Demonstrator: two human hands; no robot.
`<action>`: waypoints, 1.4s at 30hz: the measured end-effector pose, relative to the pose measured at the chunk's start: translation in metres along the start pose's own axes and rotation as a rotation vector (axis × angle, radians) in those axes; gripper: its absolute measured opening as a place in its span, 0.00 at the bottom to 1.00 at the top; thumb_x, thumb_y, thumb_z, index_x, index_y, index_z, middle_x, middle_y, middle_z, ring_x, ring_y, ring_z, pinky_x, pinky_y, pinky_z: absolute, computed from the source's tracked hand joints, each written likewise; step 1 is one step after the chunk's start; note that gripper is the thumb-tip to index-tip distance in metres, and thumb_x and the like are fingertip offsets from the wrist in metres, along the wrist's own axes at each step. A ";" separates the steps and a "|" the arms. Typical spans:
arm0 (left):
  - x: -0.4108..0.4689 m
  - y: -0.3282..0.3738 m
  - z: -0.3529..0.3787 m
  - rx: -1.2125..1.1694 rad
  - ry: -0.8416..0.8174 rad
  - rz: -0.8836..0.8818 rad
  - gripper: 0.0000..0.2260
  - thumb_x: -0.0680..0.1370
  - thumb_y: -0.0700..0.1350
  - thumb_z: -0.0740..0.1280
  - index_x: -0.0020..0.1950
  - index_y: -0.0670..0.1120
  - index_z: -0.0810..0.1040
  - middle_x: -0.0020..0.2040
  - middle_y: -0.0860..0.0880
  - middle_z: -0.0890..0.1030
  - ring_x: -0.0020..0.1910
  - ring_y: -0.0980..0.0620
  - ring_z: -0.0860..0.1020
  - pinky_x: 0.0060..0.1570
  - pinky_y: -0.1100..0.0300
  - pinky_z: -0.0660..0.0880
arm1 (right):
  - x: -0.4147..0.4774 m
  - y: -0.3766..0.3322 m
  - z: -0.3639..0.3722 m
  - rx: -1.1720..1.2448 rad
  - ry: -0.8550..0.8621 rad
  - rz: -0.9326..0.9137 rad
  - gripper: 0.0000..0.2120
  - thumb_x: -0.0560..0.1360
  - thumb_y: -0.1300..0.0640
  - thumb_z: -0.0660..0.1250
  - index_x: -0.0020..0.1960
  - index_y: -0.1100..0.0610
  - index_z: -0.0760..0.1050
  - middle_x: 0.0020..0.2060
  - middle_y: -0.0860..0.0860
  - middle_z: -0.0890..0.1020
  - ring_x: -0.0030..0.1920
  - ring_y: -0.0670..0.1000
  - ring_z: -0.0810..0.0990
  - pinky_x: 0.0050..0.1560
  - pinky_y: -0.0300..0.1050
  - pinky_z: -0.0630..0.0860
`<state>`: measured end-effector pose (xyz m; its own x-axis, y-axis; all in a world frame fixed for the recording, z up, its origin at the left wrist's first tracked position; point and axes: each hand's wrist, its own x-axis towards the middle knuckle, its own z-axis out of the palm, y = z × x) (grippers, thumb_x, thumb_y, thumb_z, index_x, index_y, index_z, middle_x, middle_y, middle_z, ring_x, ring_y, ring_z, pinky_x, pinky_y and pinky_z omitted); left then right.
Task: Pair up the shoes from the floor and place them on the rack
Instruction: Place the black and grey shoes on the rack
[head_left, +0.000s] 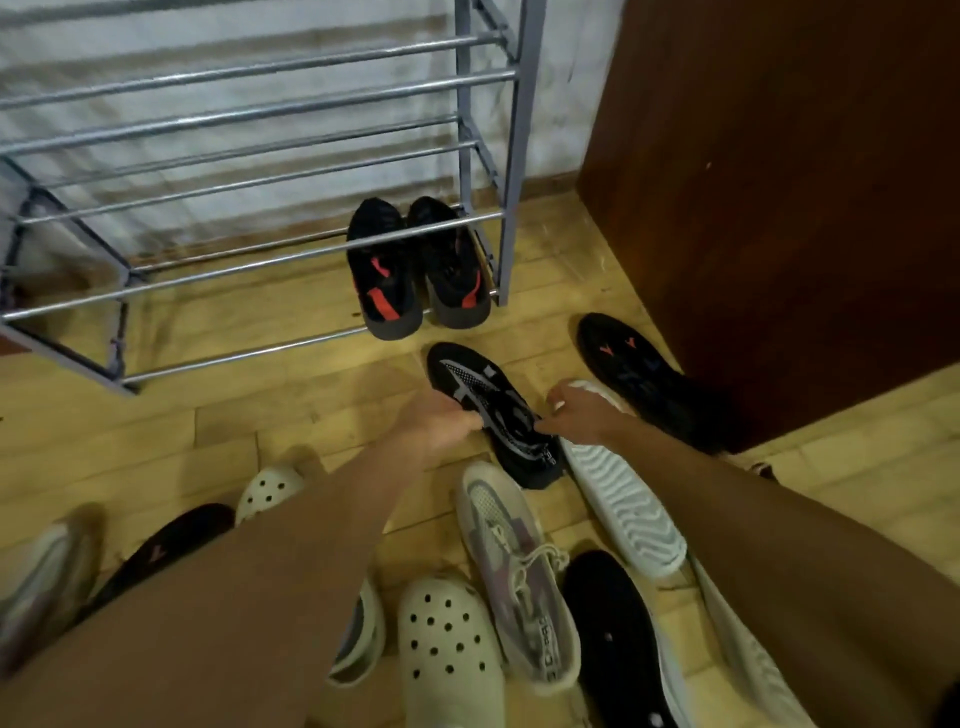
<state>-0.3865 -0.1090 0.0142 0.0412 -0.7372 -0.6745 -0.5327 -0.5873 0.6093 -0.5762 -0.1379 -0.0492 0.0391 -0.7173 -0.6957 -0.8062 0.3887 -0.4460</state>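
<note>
A black knit shoe with grey markings (478, 384) lies on the wooden floor in front of the grey metal rack (249, 109). My left hand (441, 423) grips its left side at the opening, and my right hand (576, 410) pinches its right side. A pair of black shoes with red accents (415, 265) stands on the rack's lowest bars at the right end. Another black shoe (639, 374) lies sole-up to the right, near the wooden door. A white shoe (628, 509) lies sole-up under my right forearm.
Several loose shoes lie near me: a white perforated clog (447, 644), a second clog (270, 491), a grey-pink lace-up sneaker (519, 571), a black sole (613, 634) and a dark shoe (161, 551) at left. A brown wooden door (779, 182) stands at the right. The rack's upper shelves hold nothing.
</note>
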 end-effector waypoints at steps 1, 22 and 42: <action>-0.004 -0.002 0.005 0.003 -0.009 0.002 0.09 0.75 0.45 0.69 0.51 0.41 0.78 0.47 0.46 0.76 0.49 0.48 0.74 0.54 0.52 0.74 | 0.001 0.001 0.005 -0.025 -0.027 -0.001 0.35 0.76 0.51 0.68 0.76 0.63 0.58 0.73 0.58 0.66 0.72 0.57 0.67 0.66 0.46 0.67; -0.038 0.000 -0.009 0.082 -0.066 -0.083 0.16 0.76 0.51 0.66 0.61 0.46 0.75 0.56 0.46 0.78 0.55 0.45 0.78 0.50 0.54 0.75 | -0.033 -0.045 -0.018 0.053 -0.189 -0.044 0.16 0.67 0.61 0.78 0.51 0.64 0.79 0.45 0.54 0.82 0.49 0.53 0.80 0.44 0.45 0.78; -0.288 0.050 -0.215 -0.543 0.381 0.429 0.14 0.73 0.31 0.69 0.58 0.38 0.73 0.56 0.39 0.81 0.50 0.41 0.82 0.40 0.53 0.82 | -0.311 -0.273 -0.082 0.250 -0.012 -0.756 0.20 0.72 0.63 0.72 0.61 0.52 0.74 0.44 0.51 0.87 0.52 0.55 0.85 0.59 0.55 0.78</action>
<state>-0.2429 0.0025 0.3288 0.2641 -0.9425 -0.2049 -0.0843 -0.2342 0.9685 -0.4166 -0.0685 0.3347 0.5296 -0.8331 -0.1596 -0.4025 -0.0812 -0.9118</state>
